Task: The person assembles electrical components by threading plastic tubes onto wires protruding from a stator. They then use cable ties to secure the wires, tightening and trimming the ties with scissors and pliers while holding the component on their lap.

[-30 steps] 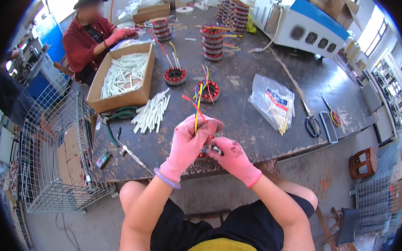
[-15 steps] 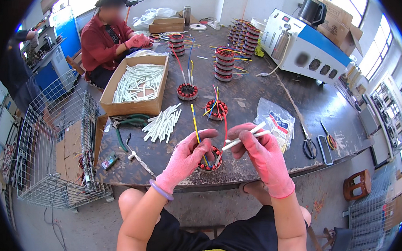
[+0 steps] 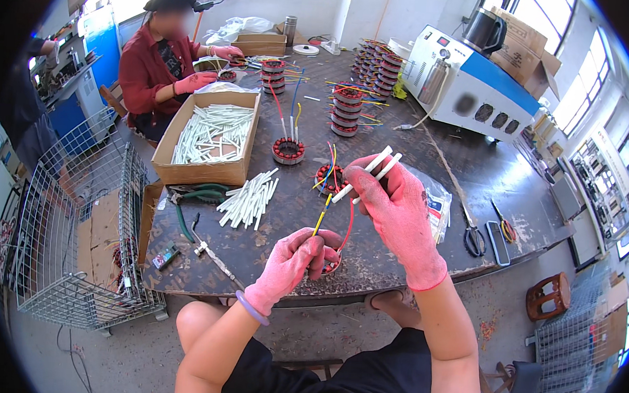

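My left hand [image 3: 290, 263], in a pink glove, is closed with the yellow and blue wires [image 3: 321, 218] pinched between thumb and fingers. They rise from a small stator ring [image 3: 332, 267] with red windings, partly hidden by that hand. A red wire [image 3: 349, 230] also stands up from this ring. Above and to the right, my gloved right hand [image 3: 402, 219] grips two white sleeves [image 3: 362, 174], tilted, their lower ends near the tip of the yellow wire. Just behind is another stator ring [image 3: 322, 185], partly covered by the right hand.
A loose pile of white sleeves [image 3: 249, 200] lies left, before a cardboard box [image 3: 202, 171] of more. Pliers [image 3: 186, 207], a torch-like tool [image 3: 212, 254], scissors [image 3: 474, 240] and a phone [image 3: 497, 243] rest on the table [image 3: 396, 268]. Stacked stators [image 3: 346, 111] stand behind. A co-worker [image 3: 150, 67] sits far left.
My right hand has lifted the sleeves up and tilted them more steeply. My left fingers have closed on the yellow and blue wires. The co-worker's hands have moved apart around a stator.
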The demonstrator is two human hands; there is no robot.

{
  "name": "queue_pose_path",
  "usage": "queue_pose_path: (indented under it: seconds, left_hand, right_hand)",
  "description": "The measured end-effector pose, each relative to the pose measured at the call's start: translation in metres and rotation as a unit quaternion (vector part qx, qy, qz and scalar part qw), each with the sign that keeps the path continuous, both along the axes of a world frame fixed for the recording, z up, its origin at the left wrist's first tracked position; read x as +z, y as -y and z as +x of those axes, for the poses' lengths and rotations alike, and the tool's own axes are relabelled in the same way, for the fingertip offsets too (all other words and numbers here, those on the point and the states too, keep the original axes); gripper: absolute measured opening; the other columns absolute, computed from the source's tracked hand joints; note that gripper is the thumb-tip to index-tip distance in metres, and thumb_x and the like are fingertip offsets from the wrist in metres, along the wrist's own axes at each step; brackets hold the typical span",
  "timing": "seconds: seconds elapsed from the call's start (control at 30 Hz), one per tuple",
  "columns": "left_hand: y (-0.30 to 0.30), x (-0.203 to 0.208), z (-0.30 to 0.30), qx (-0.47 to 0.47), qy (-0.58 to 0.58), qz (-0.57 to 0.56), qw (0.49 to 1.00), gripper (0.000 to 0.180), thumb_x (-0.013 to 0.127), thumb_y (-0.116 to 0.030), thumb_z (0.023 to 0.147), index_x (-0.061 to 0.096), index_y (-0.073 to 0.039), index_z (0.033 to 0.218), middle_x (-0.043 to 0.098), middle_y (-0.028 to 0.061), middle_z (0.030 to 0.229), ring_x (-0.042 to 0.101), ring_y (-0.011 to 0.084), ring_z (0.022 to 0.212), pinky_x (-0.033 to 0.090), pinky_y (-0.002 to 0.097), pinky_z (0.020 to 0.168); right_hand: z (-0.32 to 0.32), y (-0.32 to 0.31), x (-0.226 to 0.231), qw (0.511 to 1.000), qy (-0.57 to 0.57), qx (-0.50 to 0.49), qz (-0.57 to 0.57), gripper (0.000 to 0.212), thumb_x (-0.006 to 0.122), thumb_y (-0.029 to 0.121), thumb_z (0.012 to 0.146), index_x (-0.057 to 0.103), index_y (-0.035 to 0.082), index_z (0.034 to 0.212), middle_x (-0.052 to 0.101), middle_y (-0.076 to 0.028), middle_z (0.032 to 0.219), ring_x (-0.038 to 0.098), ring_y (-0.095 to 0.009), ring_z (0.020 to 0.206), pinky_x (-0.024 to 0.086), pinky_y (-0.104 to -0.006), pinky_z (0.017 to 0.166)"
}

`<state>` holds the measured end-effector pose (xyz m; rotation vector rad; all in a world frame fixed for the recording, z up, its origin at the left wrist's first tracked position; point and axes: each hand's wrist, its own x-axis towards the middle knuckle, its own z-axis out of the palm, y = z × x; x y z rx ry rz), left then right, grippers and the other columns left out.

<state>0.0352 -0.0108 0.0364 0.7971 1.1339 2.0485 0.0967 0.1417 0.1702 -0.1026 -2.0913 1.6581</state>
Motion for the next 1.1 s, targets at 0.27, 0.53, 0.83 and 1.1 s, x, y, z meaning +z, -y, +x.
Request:
queue_pose_path:
  seconds: [0.27, 0.53, 0.83, 1.1]
  left_hand:
    - [0.002, 0.004, 0.0, -0.016, -0.009, -0.038, 0.999, 0.046, 0.051, -0.039, 0.102, 0.06, 0.003, 0.12, 0.067, 0.0089, 0.084, 0.046, 0.0056, 0.058, 0.038, 0.0206, 0.053]
    - [-0.003, 0.004, 0.003, 0.001, -0.047, -0.009, 0.999, 0.042, 0.055, -0.037, 0.101, 0.063, 0.001, 0.114, 0.063, 0.0008, 0.075, 0.049, 0.0031, 0.058, 0.048, 0.0221, 0.069]
    - [-0.008, 0.0, 0.005, -0.012, -0.006, 0.031, 0.999, 0.038, 0.059, -0.033, 0.099, 0.064, 0.004, 0.107, 0.063, 0.004, 0.075, 0.059, 0.0093, 0.063, 0.051, 0.0284, 0.077]
    - [-0.017, -0.009, -0.002, 0.173, 0.024, 0.085, 0.981, 0.039, 0.056, -0.033, 0.101, 0.066, 0.003, 0.109, 0.07, 0.008, 0.09, 0.066, 0.0145, 0.077, 0.055, 0.0305, 0.077]
  right_hand:
    - [0.001, -0.002, 0.004, 0.998, -0.011, -0.002, 0.064, 0.013, 0.065, 0.014, 0.093, 0.064, 0.001, 0.094, 0.057, 0.001, 0.068, 0.046, -0.005, 0.06, 0.039, -0.0259, 0.053]
    - [0.004, 0.003, -0.008, 0.989, 0.027, -0.007, 0.147, 0.022, 0.069, 0.019, 0.09, 0.062, -0.001, 0.086, 0.056, -0.01, 0.066, 0.047, -0.01, 0.059, 0.042, -0.031, 0.054]
    - [0.016, 0.007, -0.019, 0.99, 0.134, 0.046, -0.025, 0.019, 0.061, 0.021, 0.098, 0.063, 0.002, 0.096, 0.063, -0.001, 0.069, 0.06, -0.005, 0.058, 0.044, -0.0213, 0.05]
    - [0.024, 0.003, -0.038, 0.979, -0.028, -0.033, 0.199, 0.014, 0.065, 0.014, 0.092, 0.064, 0.0, 0.09, 0.064, -0.011, 0.073, 0.063, -0.019, 0.062, 0.048, -0.0318, 0.056]
